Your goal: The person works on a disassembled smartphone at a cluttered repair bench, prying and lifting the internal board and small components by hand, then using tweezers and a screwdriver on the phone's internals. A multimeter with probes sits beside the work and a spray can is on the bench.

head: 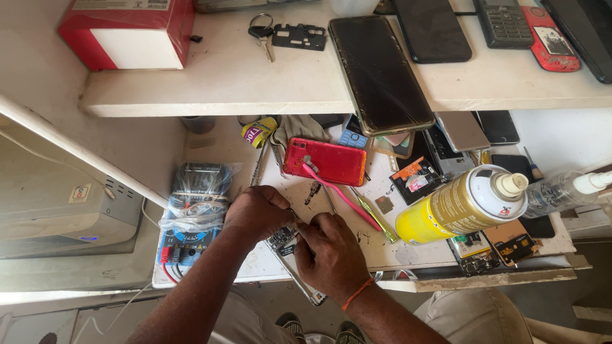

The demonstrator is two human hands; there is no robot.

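An opened phone body (285, 243) with its circuit board showing lies at the front of the white bench (382, 251). My left hand (256, 211) is closed on its upper end. My right hand (331, 255), with an orange thread at the wrist, covers its lower part and holds a thin metal tool (327, 201) that sticks up past the fingers. Most of the phone is hidden under both hands. A red phone (326, 161) lies just beyond, with a pink toothbrush (344, 196) resting across it.
A yellow spray can (456, 205) and a clear spray bottle (564, 190) lie at the right. A plastic-wrapped multimeter (194, 210) sits at the left. On the upper shelf (255, 83) are a large dark phone (380, 73), keys (262, 33), a red box (131, 32) and more phones.
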